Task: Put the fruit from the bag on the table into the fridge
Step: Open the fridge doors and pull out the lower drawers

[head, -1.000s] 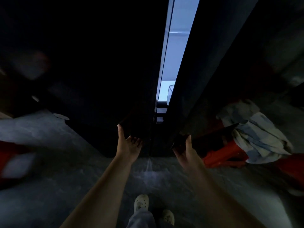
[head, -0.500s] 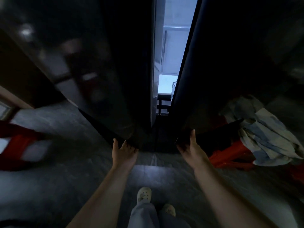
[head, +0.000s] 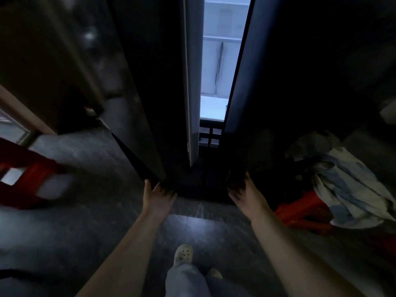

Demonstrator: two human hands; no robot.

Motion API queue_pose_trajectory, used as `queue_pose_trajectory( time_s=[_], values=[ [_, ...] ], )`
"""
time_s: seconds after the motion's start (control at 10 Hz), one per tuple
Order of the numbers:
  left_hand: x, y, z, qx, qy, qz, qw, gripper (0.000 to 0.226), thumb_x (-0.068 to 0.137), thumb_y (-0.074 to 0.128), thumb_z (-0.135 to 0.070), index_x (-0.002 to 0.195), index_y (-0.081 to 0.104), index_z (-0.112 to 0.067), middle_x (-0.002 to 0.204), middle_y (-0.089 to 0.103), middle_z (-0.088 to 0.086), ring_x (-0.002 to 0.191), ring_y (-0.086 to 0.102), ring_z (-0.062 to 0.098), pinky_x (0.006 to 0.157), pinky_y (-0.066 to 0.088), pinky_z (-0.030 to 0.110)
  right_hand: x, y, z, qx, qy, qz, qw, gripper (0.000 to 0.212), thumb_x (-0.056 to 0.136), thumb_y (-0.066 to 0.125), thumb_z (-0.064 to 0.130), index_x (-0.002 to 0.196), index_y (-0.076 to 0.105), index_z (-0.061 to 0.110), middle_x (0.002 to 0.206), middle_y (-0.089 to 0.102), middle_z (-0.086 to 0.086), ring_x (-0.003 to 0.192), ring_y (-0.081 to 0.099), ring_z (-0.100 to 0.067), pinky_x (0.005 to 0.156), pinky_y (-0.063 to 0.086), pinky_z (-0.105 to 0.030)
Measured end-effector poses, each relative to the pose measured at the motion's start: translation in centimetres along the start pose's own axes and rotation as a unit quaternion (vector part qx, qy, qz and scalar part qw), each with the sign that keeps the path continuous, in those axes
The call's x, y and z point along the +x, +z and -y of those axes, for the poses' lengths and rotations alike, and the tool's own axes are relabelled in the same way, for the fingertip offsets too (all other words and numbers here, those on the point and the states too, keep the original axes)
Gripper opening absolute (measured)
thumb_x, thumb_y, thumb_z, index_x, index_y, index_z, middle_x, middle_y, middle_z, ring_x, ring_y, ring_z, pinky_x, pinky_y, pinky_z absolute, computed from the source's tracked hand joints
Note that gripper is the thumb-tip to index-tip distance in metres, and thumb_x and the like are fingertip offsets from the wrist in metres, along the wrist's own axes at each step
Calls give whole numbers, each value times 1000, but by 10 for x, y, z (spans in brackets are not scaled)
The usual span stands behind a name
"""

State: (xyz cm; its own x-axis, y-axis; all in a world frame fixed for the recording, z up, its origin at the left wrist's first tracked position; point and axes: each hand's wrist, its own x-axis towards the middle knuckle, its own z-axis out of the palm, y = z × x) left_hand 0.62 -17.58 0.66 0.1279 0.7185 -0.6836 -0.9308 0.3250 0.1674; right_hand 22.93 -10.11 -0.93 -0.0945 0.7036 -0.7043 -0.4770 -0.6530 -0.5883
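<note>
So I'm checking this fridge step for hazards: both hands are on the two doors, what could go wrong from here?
1. The left door swings toward the red stool on the left and may hit it.
2. The right door opens toward the cloth-covered red stool and may knock it or snag the cloth.
3. The left hand and right hand grip only the doors' bottom corners in dim light, so a slip seems possible.

The room is dim. The floor consists of dark grey stone-look tiles with a faint light reflection at centre. A red plastic stool stands at left. A second red stool at right carries crumpled blue-white cloth.
</note>
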Motion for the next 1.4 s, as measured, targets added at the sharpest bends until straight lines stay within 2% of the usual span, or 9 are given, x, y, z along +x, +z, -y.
queue_pose_trajectory(
  time_s=[0.1, 0.2, 0.3, 0.4, 0.5, 0.7, 1.0, 1.2, 1.4],
  values=[
    [-21, 14, 18, 483, 387, -221, 754, 47, 102, 33, -37, 146, 27, -20, 149, 32, 8, 128, 42, 25, 98, 34, 28, -11, 4, -17, -173, 13, -7, 985, 46, 95, 51, 36, 135, 47, 13, 132, 55, -12, 104, 58, -21, 87, 46, -35],
    [-28, 12, 37, 591, 559, -180, 553, 62, 95, 49, -28, 148, 20, -19, 154, 11, 2, 141, 20, 19, 108, 28, 32, -27, 23, -16, -335, -77, 95, 934, 32, 97, 49, 26, 130, 49, 23, 134, 53, -2, 114, 54, -13, 94, 44, -29],
    [-30, 10, 30, 731, 611, -130, 275, 67, 87, 49, -29, 147, 22, -15, 153, 12, 12, 144, 13, 26, 115, 21, 45, -44, 56, 3, -420, -236, 162, 861, 41, 94, 56, 24, 134, 46, 28, 129, 50, 12, 115, 49, 4, 89, 41, -11],
    [-35, 29, 19, 793, 584, -117, 128, 70, 82, 50, -25, 147, 26, -13, 153, 18, 11, 142, 17, 29, 115, 17, 47, -54, 90, 25, -387, -332, 194, 838, 51, 93, 55, 5, 139, 38, 19, 120, 50, 18, 103, 48, 21, 84, 36, 1],
    [-40, 39, 11, 811, 553, -161, 105, 79, 75, 59, -25, 147, 29, -12, 153, 23, 10, 141, 21, 27, 113, 21, 49, -51, 114, 42, -407, -392, 180, 805, 61, 92, 56, 5, 145, 30, 20, 135, 43, 9, 114, 43, 14, 90, 34, -1],
    [-46, 47, 15, 825, 510, -224, 94, 86, 72, 64, -24, 148, 25, -7, 155, 22, 8, 142, 22, 22, 111, 23, 51, -39, 129, 51, -432, -393, 180, 792, 73, 91, 58, 13, 149, 18, 29, 152, 28, -1, 139, 29, -12, 112, 33, -43],
    [-62, 50, 24, 820, 500, -229, 160, 76, 78, 54, -27, 147, 28, -10, 152, 26, 8, 140, 25, 24, 112, 28, 48, -45, 127, 46, -402, -399, 194, 801, 59, 90, 58, 5, 141, 37, 24, 139, 39, 2, 128, 43, -7, 107, 39, -32],
    [-67, 54, 31, 806, 540, -167, 177, 72, 76, 54, -22, 144, 34, -14, 144, 34, 7, 131, 36, 24, 111, 31, 43, -57, 124, 43, -369, -389, 263, 802, 43, 90, 56, 0, 129, 50, 17, 123, 60, -2, 109, 60, -7, 95, 48, -24],
    [-71, 49, 26, 807, 537, -152, 190, 72, 75, 58, -21, 144, 36, -14, 145, 36, 7, 131, 37, 23, 109, 34, 40, -66, 124, 41, -425, -399, 302, 754, 35, 91, 55, 4, 123, 57, 18, 117, 62, 4, 107, 58, -2, 89, 46, -17]
  ],
)
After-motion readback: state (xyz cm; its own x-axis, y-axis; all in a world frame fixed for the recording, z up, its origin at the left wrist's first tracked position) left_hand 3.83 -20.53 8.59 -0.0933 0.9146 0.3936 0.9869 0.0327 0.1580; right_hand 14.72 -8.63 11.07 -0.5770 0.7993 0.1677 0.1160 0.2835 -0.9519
